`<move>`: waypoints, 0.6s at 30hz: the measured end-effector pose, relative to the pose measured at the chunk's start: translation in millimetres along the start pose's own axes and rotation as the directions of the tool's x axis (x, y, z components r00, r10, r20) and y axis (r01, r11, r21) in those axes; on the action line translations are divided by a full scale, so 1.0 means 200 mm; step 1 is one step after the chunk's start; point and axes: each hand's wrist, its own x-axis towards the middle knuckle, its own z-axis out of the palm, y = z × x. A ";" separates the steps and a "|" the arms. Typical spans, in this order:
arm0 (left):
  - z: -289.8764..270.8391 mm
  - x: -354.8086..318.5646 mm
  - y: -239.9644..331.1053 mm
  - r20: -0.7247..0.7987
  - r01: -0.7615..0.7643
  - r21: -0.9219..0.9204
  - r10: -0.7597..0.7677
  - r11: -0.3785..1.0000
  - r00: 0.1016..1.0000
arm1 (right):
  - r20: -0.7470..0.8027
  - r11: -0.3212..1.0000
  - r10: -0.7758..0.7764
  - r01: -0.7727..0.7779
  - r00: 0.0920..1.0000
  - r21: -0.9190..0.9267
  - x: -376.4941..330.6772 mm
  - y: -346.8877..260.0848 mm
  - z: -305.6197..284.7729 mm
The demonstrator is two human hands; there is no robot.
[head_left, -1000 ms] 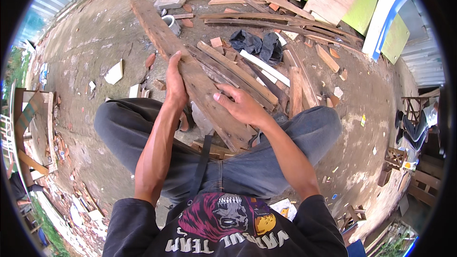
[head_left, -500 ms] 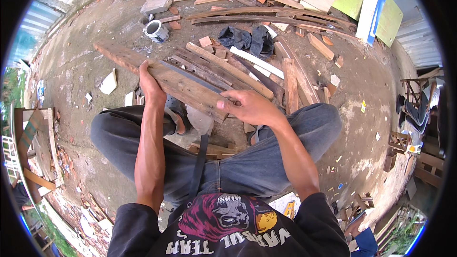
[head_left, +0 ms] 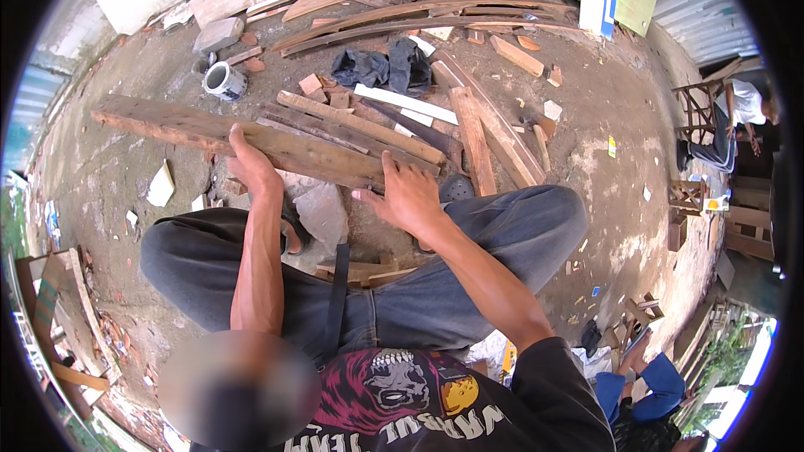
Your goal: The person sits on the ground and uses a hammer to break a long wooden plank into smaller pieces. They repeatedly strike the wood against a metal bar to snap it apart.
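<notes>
A long, weathered wooden plank (head_left: 310,155) is held up over my lap, slanting down from the far left toward the right. My left hand (head_left: 254,169) is closed round its near edge about midway along, the thumb over the upper face. At the plank's right end, my right hand (head_left: 409,194) grips with its fingers over the end and its thumb at the near edge; the underside is hidden. Below the plank lies a grey stone slab (head_left: 322,216), between my crossed legs. Just beyond are several loose wood strips (head_left: 360,125) on the ground.
A paint can (head_left: 224,82) stands at the far left near a stone block (head_left: 219,35). Dark cloth (head_left: 381,69), a white strip (head_left: 406,104) and longer boards (head_left: 494,130) lie ahead. People sit at the far right (head_left: 724,130) and lower right (head_left: 657,385).
The plank has turned flatter, its right end rising and its broad face tilting. My right hand has shifted its fingers on the end. The view has swung, so surroundings appear farther left.
</notes>
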 end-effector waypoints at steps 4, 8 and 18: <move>0.10 -0.03 -0.03 0.091 -0.092 -0.122 0.103 0.988 0.990 | -0.040 0.992 0.117 -0.115 0.992 0.058 0.03 0.10 0.03; 0.18 -0.06 -0.08 0.186 0.012 -0.164 0.019 0.986 0.982 | -0.132 0.991 0.134 -0.131 0.982 0.029 0.05 0.21 0.06; 0.25 -0.13 -0.08 0.433 0.276 -0.091 -0.211 0.957 0.876 | -0.274 0.981 0.172 -0.189 0.946 -0.037 0.02 0.36 0.03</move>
